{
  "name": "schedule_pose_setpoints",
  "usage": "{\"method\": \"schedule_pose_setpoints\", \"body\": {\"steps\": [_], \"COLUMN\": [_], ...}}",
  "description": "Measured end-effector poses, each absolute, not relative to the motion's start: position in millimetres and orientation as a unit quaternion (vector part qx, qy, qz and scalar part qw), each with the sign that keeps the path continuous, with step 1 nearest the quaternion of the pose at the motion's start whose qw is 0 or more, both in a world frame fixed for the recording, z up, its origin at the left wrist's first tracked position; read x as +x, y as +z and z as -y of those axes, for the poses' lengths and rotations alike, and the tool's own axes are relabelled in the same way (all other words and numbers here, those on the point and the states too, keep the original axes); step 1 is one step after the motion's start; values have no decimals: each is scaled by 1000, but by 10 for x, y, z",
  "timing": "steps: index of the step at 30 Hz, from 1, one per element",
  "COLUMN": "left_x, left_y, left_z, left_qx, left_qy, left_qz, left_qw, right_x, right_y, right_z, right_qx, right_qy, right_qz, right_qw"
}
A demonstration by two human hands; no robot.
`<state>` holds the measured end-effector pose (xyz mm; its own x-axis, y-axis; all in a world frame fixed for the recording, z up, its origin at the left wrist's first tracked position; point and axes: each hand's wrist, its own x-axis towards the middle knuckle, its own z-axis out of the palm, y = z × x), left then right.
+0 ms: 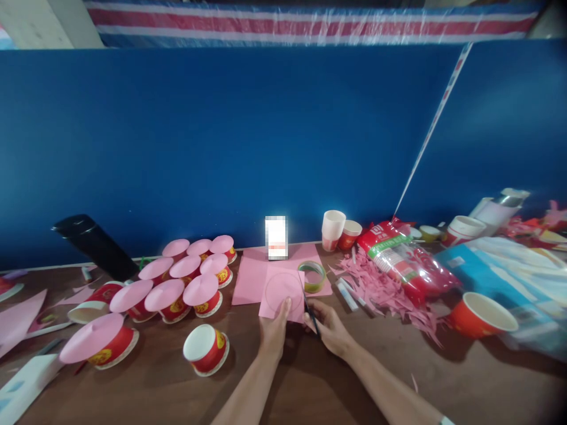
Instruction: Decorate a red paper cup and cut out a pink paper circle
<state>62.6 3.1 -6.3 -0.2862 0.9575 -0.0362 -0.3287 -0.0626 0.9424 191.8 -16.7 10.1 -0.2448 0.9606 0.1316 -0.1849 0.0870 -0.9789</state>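
Head | brown tabletop (pixel 305 378) below pink paper (pixel 282 289) | blue partition (pixel 266 130) | striped sheeting (pixel 310 23) above

Pink paper (pixel 280 289), blue partition (pixel 248 130)

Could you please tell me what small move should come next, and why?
Probably guide the scissors toward the drawn circle: the right hand holds them at the edge of the pink paper, which the left hand grips.
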Motion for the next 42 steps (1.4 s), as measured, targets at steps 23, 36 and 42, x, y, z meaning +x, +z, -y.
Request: {"method": "schedule_pose_setpoints", "body": {"steps": [23,36,42], "left_x": [634,641,646], "left_y": [45,35,48], "left_z": [9,-2,-3], "left_qx": [344,353,354], "left_qy": [644,649,647], "left_qz": [-460,-465,-468], "left_qw": [506,488,487], "right_x": [1943,1948,1953], "right_y": [82,58,36], "right_z": [145,141,143], "right_qx": [-372,-388,-396], "right_qy": [549,551,548], "right_qz": [556,548,548], "right_qw": [502,495,492]}}
